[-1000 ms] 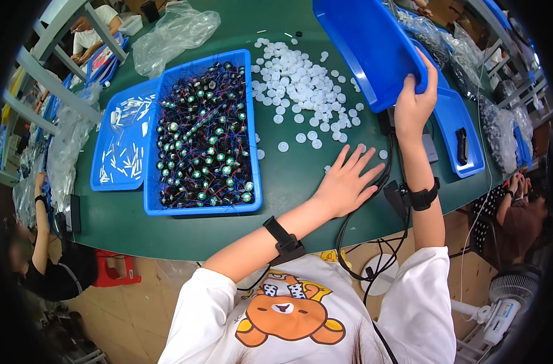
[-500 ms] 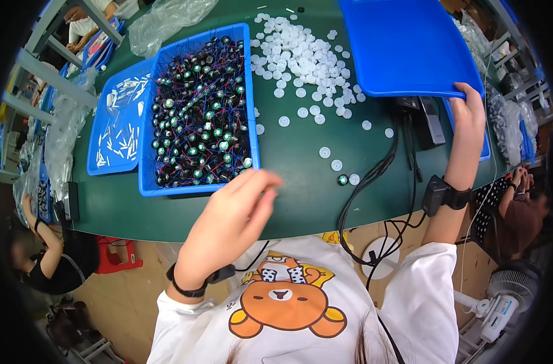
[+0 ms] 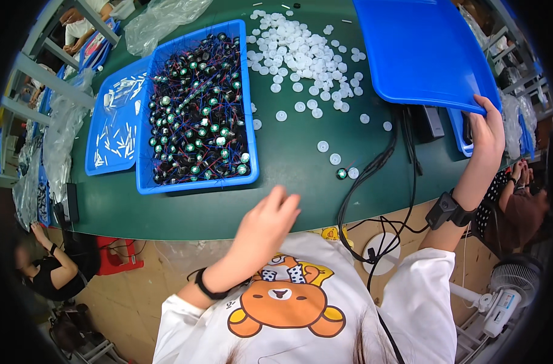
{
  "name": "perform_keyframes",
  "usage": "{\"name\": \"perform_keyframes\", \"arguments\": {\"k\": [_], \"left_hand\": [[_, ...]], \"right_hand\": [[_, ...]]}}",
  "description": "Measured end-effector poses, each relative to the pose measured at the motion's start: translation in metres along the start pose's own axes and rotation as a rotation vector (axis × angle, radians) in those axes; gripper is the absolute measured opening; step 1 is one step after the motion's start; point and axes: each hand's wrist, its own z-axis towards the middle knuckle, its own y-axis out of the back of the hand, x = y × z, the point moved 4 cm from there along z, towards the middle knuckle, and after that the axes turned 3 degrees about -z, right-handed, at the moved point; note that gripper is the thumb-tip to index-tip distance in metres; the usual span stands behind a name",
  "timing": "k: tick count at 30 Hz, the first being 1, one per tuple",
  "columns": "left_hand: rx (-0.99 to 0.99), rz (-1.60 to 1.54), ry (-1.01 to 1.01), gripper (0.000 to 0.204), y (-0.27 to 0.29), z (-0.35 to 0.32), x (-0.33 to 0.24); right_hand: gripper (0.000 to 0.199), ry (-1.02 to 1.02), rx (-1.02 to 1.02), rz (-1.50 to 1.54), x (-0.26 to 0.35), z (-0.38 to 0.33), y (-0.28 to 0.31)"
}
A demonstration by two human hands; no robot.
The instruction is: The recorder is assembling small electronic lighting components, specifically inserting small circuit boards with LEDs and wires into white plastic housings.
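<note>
My right hand grips the near right corner of an empty-looking blue tray, fingers over the rim. The tray is tilted, with its near edge above the tabletop. My left hand hovers over the table's front edge, fingers loosely bent and somewhat apart, with nothing visible in them. To its upper left stands a deep blue bin heaped with small round black parts with green faces and red and blue wires. Translucent white discs lie piled and scattered at the middle. One black part sits beside a disc.
A shallow blue tray with small white strips stands left of the bin. Black cables run over the table's front edge. A dark box and another blue tray sit beneath the tilted one. Other people work around; a fan stands lower right.
My right hand and the tilted blue tray have shifted to the right and slightly nearer. My left hand has drawn away from the bin, toward the right and nearer to me.
</note>
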Motion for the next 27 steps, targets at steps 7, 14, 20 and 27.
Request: {"name": "perform_keyframes", "arguments": {"k": [7,14,20,27], "left_hand": [[0.099,0.176,-0.162,0.021,-0.044,0.104,-0.018],[0.283,0.072,-0.244,0.026,-0.048,0.122,0.005],[0.204,0.258,-0.201,0.04,-0.048,0.142,0.017],[0.26,0.5,-0.015,0.044,-0.014,0.196,0.05]], "right_hand": [[0.012,-0.106,-0.066,0.229,0.005,-0.009,0.024],[0.02,-0.106,-0.002,0.39,0.006,-0.035,0.039],[0.027,-0.044,0.011,0.31,0.004,-0.048,0.051],[0.025,-0.145,0.113,0.556,-0.003,-0.05,0.073]]}}
